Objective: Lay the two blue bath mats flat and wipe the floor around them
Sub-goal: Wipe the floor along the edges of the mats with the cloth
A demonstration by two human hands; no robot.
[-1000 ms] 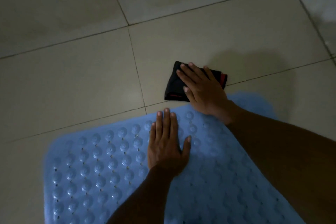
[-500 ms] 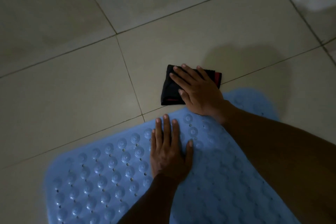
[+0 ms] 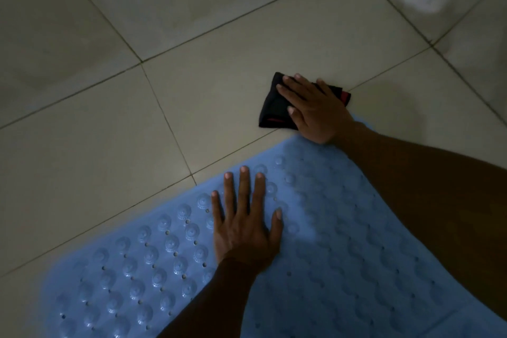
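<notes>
Right hand [image 3: 315, 111] slid cloth [image 3: 274, 108] right along floor [image 3: 192, 96], fingers flat on it; left hand [image 3: 244, 230] presses mat [image 3: 137, 269], fingers straight.

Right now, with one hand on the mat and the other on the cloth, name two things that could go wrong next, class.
1. The black cloth under the right hand lies close to the edge of the blue mat; a stroke toward it could catch and lift that edge.
2. The left hand presses flat on the mat; if weight leans on it, the mat might slide on the tiled floor.
</notes>
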